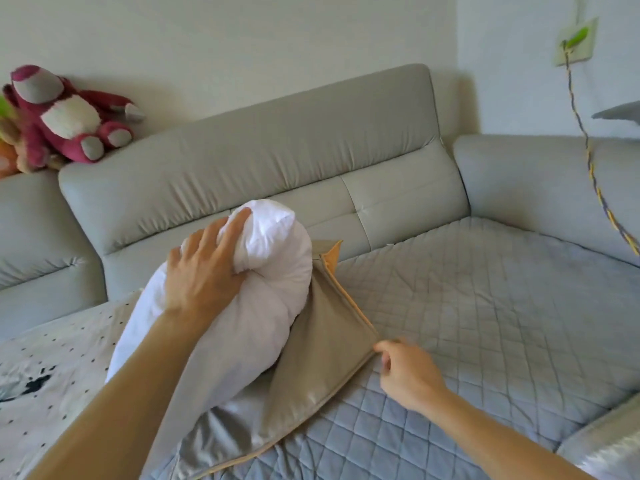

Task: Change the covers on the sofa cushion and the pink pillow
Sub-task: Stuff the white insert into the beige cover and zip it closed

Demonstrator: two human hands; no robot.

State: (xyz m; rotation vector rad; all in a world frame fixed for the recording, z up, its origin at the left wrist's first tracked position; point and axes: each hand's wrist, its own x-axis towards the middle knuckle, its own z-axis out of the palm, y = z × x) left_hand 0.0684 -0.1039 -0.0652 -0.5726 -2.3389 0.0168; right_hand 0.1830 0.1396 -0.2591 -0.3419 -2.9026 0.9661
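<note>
Cushion insert (242, 289), white and bunched, sits mid-sofa, half over the taupe cover (322, 348). From the head view, our left hand (201, 271) clamps its upper end, fingers curled into the stuffing. At four o'clock from it, our right hand (408, 372) pinches the cover's orange-piped edge (349, 299). We judge the insert could snag the opening if the pinch slips, dragging the cover over the quilted seat pad (485, 306).
</note>
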